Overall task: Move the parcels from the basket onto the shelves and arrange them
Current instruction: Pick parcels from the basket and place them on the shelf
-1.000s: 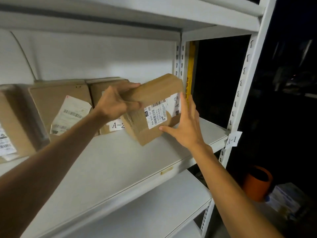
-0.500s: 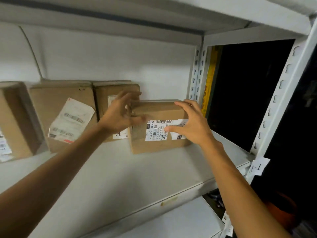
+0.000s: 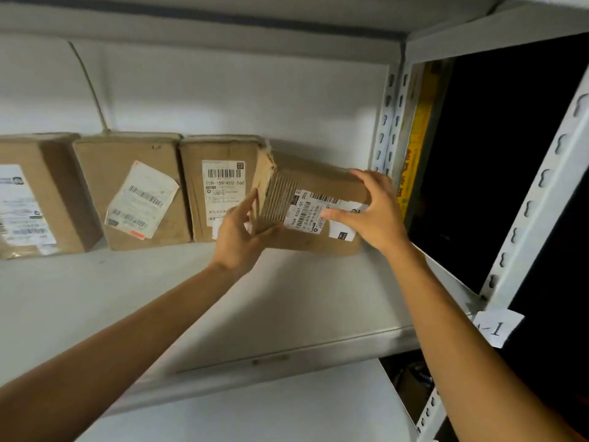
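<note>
Parcel [image 3: 318, 180] held tilted low over the shelf [image 3: 287, 301], just left of the rear upright [image 3: 387, 122]. Its ribbed left end is swung out toward the camera. Cannot tell whether its lower edge touches the shelf.

Risks, as I judge them:
- Nearest: the left hand [image 3: 237, 240] has only the lower corner of that end. A slip there would drop the parcel askew.
- The top edge of that end is ragged (torn flap?). Squaring the parcel up could snag it on the labelled neighbour [image 3: 220, 186], next one left from the upright, and knock the row [image 3: 137, 199] out of line.
- Farthest: the right end is close to the upright. A push that way could wedge it short of the wall [image 3: 255, 97].

Hands: both gripping the parcel, neither released.
- Left hand: thumb up against the ribbed end, fingers curled beneath the corner.
- Right hand [image 3: 379, 215]: fingers hooked over the top right edge, thumb laid across the front label.
</note>
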{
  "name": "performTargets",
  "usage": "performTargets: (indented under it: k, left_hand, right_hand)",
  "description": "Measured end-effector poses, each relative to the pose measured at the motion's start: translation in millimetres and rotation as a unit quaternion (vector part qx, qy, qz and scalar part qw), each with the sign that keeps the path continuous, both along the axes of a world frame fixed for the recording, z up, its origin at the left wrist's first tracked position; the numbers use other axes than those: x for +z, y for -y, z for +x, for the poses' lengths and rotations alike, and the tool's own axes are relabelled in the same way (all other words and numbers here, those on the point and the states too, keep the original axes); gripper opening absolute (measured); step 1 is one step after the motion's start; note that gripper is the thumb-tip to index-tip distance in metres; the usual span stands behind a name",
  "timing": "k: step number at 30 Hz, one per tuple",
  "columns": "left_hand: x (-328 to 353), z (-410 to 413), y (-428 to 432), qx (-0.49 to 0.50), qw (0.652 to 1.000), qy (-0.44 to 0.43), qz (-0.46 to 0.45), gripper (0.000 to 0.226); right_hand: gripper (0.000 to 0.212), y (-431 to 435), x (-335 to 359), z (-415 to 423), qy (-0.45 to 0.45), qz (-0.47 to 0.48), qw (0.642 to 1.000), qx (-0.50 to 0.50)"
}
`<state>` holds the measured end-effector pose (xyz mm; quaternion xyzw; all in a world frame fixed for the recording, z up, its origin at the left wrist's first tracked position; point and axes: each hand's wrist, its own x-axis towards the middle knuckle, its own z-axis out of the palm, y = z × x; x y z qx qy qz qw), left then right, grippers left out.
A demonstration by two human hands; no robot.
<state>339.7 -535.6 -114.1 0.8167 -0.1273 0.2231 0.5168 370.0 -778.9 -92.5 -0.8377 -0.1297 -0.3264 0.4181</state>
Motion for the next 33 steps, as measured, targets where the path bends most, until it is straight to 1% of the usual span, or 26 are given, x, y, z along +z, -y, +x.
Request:
performTargets:
  k: [2, 4, 5, 7, 9, 11, 13, 14, 16, 17, 19, 21, 23, 24, 25, 26, 27, 29, 31, 33]
  left_hand:
    - [9.3, -2.7, 8.6, 0.025, 0.998, 0.047, 0.018, 0.069]
    - [20.7, -3.7, 20.2, 0.045, 0.993, 0.102, 0.030, 0.060]
    - [27.0, -3.5, 26.4, 0.059, 0.988, 0.135, 0.049, 0.055]
    - [38.6, -1.6, 38.1, 0.074, 0.975, 0.192, 0.085, 0.050]
    - [49.4, 0.8, 47.4, 0.069, 0.966, 0.223, 0.108, 0.046]
    - [57.9, 5.6, 54.7, 0.063, 0.956, 0.248, 0.142, 0.044]
    - [63.9, 12.8, 60.6, 0.064, 0.941, 0.263, 0.204, 0.045]
    - [65.4, 16.9, 63.0, 0.067, 0.927, 0.269, 0.254, 0.043]
    - [63.3, 26.5, 65.6, 0.075, 0.881, 0.290, 0.367, 0.038]
    - [60.0, 30.9, 65.5, 0.081, 0.858, 0.289, 0.416, 0.040]
    - [54.1, 39.6, 60.9, 0.106, 0.821, 0.278, 0.488, 0.047]
    - [50.2, 48.2, 53.2, 0.137, 0.782, 0.289, 0.536, 0.052]
    - [45.7, 58.4, 45.9, 0.163, 0.734, 0.285, 0.594, 0.066]
    - [41.5, 65.2, 42.7, 0.168, 0.707, 0.268, 0.632, 0.075]
    - [36.2, 72.5, 40.4, 0.166, 0.689, 0.247, 0.660, 0.084]
    - [30.8, 79.0, 38.7, 0.163, 0.682, 0.228, 0.676, 0.090]
    - [26.5, 83.5, 37.6, 0.163, 0.682, 0.218, 0.679, 0.094]
    - [20.6, 86.3, 37.0, 0.164, 0.692, 0.220, 0.668, 0.098]
    - [21.2, 82.0, 38.7, 0.165, 0.696, 0.226, 0.661, 0.098]
    - [23.0, 77.6, 40.2, 0.159, 0.706, 0.225, 0.653, 0.090]
  right_hand:
    - [0.087, 6.1, 1.4, 0.2, -0.020, 0.043, 0.999, -0.002]
    - [0.083, 11.8, 4.2, 0.4, -0.046, 0.058, 0.997, -0.012]
    - [0.079, 14.4, 5.8, -0.8, -0.051, 0.042, 0.997, -0.030]
    - [0.073, 22.3, 9.6, -2.8, -0.045, -0.024, 0.994, -0.093]
    - [0.076, 30.9, 12.4, -3.1, -0.060, -0.056, 0.990, -0.117]
    - [0.073, 34.0, 10.2, -0.2, -0.090, -0.028, 0.992, -0.082]
    - [0.071, 27.3, 3.4, 4.8, -0.090, -0.010, 0.995, -0.048]
    - [0.071, 21.0, 0.1, 7.6, -0.085, -0.005, 0.996, -0.039]
    - [0.069, 7.0, -4.0, 14.3, -0.081, 0.007, 0.996, -0.034]
    - [0.069, 1.4, -5.2, 18.5, -0.085, 0.015, 0.996, -0.032]
    - [0.069, -6.0, -4.4, 28.0, -0.097, 0.026, 0.995, -0.029]
    - [0.068, -12.0, -2.8, 37.9, -0.100, 0.023, 0.994, -0.029]
    - [0.065, -21.8, -2.7, 48.4, -0.104, 0.027, 0.994, -0.023]
    - [0.062, -27.4, -3.4, 53.6, -0.108, 0.026, 0.994, -0.023]
    - [0.061, -32.3, -5.0, 58.2, -0.112, 0.024, 0.993, -0.028]
    - [0.060, -35.8, -7.1, 61.7, -0.115, 0.026, 0.993, -0.033]
    - [0.060, -37.9, -9.4, 64.2, -0.114, 0.031, 0.992, -0.035]
    - [0.059, -37.8, -13.9, 64.6, -0.111, 0.041, 0.992, -0.034]
    - [0.056, -36.8, -14.7, 62.3, -0.112, 0.054, 0.991, -0.038]
    - [0.050, -36.8, -13.8, 58.3, -0.122, 0.060, 0.989, -0.050]
